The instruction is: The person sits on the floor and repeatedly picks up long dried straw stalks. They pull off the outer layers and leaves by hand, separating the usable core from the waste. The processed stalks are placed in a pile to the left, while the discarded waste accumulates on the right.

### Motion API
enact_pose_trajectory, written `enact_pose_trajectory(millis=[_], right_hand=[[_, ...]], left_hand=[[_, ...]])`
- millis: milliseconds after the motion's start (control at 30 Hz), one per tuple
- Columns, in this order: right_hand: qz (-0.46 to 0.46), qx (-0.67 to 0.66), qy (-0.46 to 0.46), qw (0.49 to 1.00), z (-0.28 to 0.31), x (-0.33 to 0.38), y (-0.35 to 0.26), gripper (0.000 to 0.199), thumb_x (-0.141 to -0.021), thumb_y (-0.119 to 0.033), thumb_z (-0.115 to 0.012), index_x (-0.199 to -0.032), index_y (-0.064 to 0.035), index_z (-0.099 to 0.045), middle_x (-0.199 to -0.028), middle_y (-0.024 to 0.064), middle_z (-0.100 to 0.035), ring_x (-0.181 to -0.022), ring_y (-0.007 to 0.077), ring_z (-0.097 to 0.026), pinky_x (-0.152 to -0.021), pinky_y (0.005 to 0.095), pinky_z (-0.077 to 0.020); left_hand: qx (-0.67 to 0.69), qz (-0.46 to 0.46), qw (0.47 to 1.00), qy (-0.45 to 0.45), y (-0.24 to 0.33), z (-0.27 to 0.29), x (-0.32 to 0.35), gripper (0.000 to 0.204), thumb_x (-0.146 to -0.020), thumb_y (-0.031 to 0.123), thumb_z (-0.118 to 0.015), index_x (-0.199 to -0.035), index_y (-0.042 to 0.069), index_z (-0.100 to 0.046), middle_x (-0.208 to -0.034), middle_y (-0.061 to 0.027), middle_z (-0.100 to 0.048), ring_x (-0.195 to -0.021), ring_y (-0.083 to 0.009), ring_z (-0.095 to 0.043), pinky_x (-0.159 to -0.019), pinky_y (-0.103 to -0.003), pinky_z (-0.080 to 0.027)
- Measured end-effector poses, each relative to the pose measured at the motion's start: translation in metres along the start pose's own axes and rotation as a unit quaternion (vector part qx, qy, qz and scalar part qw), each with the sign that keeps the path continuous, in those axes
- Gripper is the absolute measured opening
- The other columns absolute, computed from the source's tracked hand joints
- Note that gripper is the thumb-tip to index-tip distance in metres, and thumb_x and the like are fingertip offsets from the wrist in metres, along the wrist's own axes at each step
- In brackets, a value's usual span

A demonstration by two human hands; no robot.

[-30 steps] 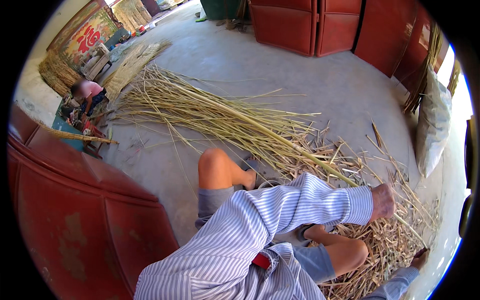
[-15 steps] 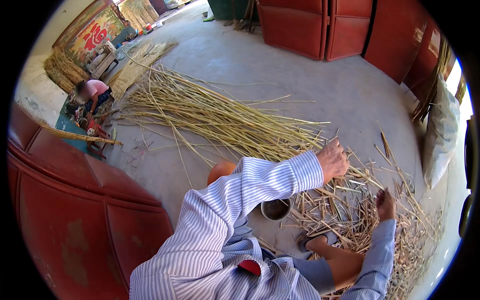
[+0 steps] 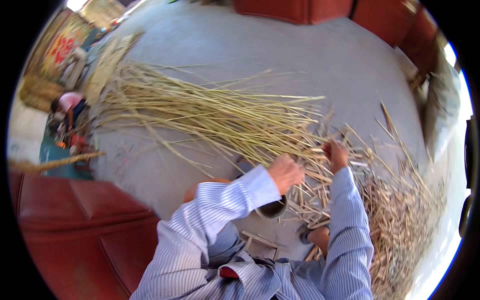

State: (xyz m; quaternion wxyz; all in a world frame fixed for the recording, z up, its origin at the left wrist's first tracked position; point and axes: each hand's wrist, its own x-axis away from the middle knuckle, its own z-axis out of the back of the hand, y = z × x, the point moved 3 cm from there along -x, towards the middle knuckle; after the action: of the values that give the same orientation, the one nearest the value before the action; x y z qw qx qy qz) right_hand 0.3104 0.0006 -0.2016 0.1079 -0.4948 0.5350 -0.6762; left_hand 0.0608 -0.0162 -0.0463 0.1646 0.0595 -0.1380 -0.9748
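Note:
Long yellow-green stalks [image 3: 215, 112] lie in a loose bundle across the floor in front of me. Over their near right end, my left hand [image 3: 287, 173] is closed, knuckles up; its fingertips and anything in them are hidden. Just to its right, my right hand [image 3: 337, 153] is held up with curled fingers, a small gap from the left one. Blur hides whether it grips a stalk. Beneath and right of both hands spread short cut stalk pieces [image 3: 395, 215]. A dark round bowl [image 3: 272, 210] stands below my left wrist, partly covered by the sleeve.
A small wooden frame [image 3: 260, 243] sits by my legs. Red padded panels [image 3: 75, 240] rise at the left, more red panels [image 3: 295, 10] at the back. A pale sack [image 3: 444, 112] stands right. Far left, a person in pink [image 3: 70, 102] bends over near a straw bundle [image 3: 42, 92].
My left hand has drawn back leftward toward me. The right hand has moved left and away from me, up beside it. The whole view has shifted, with more blur.

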Motion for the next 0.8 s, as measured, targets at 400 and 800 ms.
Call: enact_pose_trajectory(millis=[400,800], right_hand=[[0.095,0.184,0.21,0.956,0.165,-0.047,0.067,0.028,-0.085,-0.021,-0.061,-0.1,0.0024,-0.067,-0.086,0.0142,-0.072,-0.083,0.0226,-0.07,-0.074,0.0328,-0.0535],[0.342,0.37,0.241,0.83,0.163,-0.151,0.039,0.038,-0.087,-0.012,-0.057,-0.123,-0.0019,-0.057,-0.097,0.0249,-0.065,-0.092,0.0414,-0.063,-0.081,0.0483,-0.048]], left_hand=[[-0.003,0.014,0.983,-0.184,0.024,0.023,-0.024,0.035,-0.078,0.024,-0.069,-0.102,0.0,-0.06,-0.09,-0.0147,-0.06,-0.088,-0.0325,-0.056,-0.078,-0.043,-0.039],[-0.015,0.078,0.967,-0.24,0.01,0.019,-0.045,0.039,-0.076,0.021,-0.073,-0.105,0.0,-0.059,-0.095,-0.0116,-0.063,-0.085,-0.0288,-0.055,-0.076,-0.041,-0.039]])
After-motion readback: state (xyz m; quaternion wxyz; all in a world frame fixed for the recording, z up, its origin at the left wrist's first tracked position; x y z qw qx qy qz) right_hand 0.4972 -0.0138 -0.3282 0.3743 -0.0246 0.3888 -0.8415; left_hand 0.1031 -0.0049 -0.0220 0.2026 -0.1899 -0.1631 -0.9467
